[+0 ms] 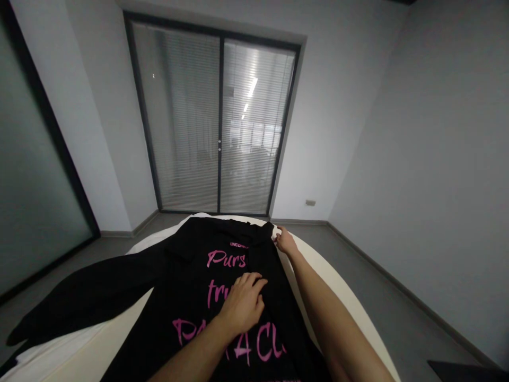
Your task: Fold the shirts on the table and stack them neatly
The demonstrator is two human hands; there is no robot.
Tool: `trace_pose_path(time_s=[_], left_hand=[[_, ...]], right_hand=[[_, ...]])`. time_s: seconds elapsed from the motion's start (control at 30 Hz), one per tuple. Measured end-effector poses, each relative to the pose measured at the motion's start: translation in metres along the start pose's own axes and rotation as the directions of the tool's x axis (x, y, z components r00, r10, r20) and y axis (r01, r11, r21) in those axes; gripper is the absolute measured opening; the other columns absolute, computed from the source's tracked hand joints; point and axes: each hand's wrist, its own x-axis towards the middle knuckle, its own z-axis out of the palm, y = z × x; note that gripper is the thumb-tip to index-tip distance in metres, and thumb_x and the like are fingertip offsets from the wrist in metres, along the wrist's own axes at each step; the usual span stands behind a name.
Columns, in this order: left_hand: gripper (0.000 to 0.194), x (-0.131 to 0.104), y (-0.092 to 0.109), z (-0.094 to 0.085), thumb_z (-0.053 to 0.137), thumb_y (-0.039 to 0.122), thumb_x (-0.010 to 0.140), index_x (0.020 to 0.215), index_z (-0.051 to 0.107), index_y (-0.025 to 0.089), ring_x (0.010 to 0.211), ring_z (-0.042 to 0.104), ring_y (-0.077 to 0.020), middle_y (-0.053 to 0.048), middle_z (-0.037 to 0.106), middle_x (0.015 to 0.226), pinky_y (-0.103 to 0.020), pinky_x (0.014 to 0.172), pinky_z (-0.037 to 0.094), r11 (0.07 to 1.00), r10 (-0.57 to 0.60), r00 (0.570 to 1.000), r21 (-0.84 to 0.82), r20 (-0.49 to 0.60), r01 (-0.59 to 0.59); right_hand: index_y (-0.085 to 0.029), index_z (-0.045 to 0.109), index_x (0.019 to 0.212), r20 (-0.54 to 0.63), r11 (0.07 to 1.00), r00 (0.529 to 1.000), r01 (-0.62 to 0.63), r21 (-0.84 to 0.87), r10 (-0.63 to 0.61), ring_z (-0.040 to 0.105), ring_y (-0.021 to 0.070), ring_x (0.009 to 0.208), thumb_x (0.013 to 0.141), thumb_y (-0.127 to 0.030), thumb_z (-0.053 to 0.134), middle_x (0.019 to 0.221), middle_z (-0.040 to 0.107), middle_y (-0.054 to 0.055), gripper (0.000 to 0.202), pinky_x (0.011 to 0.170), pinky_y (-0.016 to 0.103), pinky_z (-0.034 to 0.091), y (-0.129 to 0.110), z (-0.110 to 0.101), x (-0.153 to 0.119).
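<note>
On my feed, the shirt [178, 297] lies spread on the worktop [342, 286], one sleeve [99, 286] stretching out left over another cloth [155, 237]. Beyond the worktop's far edge I see doors [178, 132], with a wall plate [310, 202] low on the wall [338, 132] to their right.

The room is dim and grey, brightest at the glass door [258, 122], where lit strips glare behind the blinds. The corners darken, wide-angle distortion bends the table [338, 281], and fine detail looks soft and slightly grainy.
</note>
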Motion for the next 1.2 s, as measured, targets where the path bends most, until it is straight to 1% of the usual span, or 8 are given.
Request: trace_pose_path(time_s=[0.27,0.47,0.63,0.8,0.93,1.0,1.1,1.2], left_hand=[[0.041,0.003,-0.001,0.000,0.047,0.016,0.088,0.124,0.062,0.026,0.128,0.046,-0.0234,-0.004,0.054,0.137,-0.041,0.111,0.038,0.999,-0.006,1.000,-0.044,0.013,0.006],[0.042,0.003,-0.002,0.002,0.048,0.015,0.086,0.125,0.061,0.026,0.130,0.047,-0.0233,-0.005,0.053,0.139,-0.041,0.112,0.038,0.998,-0.009,1.000,-0.063,0.005,0.009],[0.049,0.003,-0.003,0.000,0.046,0.011,0.085,0.130,0.056,0.027,0.131,0.048,-0.0230,-0.001,0.045,0.150,-0.041,0.112,0.041,0.993,-0.003,1.000,-0.117,0.023,0.005],[0.049,0.006,-0.006,-0.002,0.046,0.015,0.086,0.134,0.053,0.023,0.139,0.043,-0.0229,-0.004,0.039,0.156,-0.040,0.116,0.039,0.979,-0.095,0.995,-0.180,0.019,0.097],[0.048,0.007,-0.006,-0.004,0.047,0.014,0.086,0.132,0.055,0.023,0.142,0.039,-0.0230,-0.005,0.039,0.157,-0.044,0.119,0.033,0.983,-0.076,0.997,-0.167,0.032,0.081],[0.048,0.007,-0.006,-0.004,0.048,0.014,0.085,0.131,0.056,0.026,0.142,0.039,-0.0245,-0.004,0.036,0.159,-0.046,0.118,0.034,0.985,-0.073,0.996,-0.156,0.049,0.079],[0.050,0.005,-0.006,-0.004,0.051,0.014,0.084,0.130,0.059,0.031,0.140,0.040,-0.0262,-0.001,0.035,0.158,-0.046,0.117,0.035,0.987,-0.060,0.997,-0.143,0.043,0.066],[0.049,0.005,-0.007,-0.003,0.051,0.012,0.085,0.128,0.062,0.033,0.137,0.044,-0.0238,0.001,0.042,0.154,-0.044,0.116,0.035,0.988,-0.008,1.000,-0.152,0.013,0.010]], right_hand=[[-0.018,0.041,0.144,0.019,1.000,1.000,0.013,0.014,-0.014,0.070,0.0158,0.080,0.098,-0.022,0.041,0.089,0.074,0.005,0.045,0.076,0.025,0.049,-0.010,0.016,0.035],[-0.015,0.065,0.113,-0.103,0.997,0.992,-0.079,-0.018,0.077,0.069,0.0242,0.099,0.097,-0.028,0.043,0.101,0.073,0.016,0.030,0.085,0.030,0.049,-0.025,0.009,0.052],[-0.011,0.051,0.136,-0.183,0.998,0.981,-0.068,0.002,0.067,0.061,0.0244,0.120,0.098,-0.024,0.035,0.128,0.063,0.021,0.043,0.096,0.034,0.047,-0.046,0.003,0.066],[-0.014,0.044,0.143,-0.127,0.998,0.990,0.068,-0.002,-0.067,0.054,0.0174,0.129,0.092,-0.018,0.047,0.140,0.057,0.014,0.051,0.104,0.027,0.041,-0.058,0.018,0.059],[-0.009,0.051,0.135,-0.095,0.999,0.995,0.000,-0.032,-0.004,0.061,0.0300,0.118,0.091,-0.049,0.054,0.127,0.063,0.023,0.059,0.098,0.039,0.046,-0.055,0.029,0.042],[-0.013,0.057,0.128,-0.052,0.999,0.999,-0.011,-0.049,0.008,0.064,0.0310,0.111,0.083,-0.060,0.061,0.120,0.067,0.020,0.066,0.091,0.039,0.049,-0.055,0.034,0.036],[-0.020,0.063,0.118,-0.003,0.997,1.000,0.010,-0.074,-0.010,0.066,0.0265,0.107,0.076,-0.051,0.072,0.114,0.070,0.013,0.053,0.087,0.033,0.049,-0.059,0.041,0.031],[-0.020,0.062,0.122,-0.049,0.996,0.999,-0.013,-0.092,0.009,0.065,0.0261,0.110,0.087,-0.039,0.061,0.117,0.069,0.014,0.040,0.088,0.034,0.049,-0.064,0.044,0.030]])
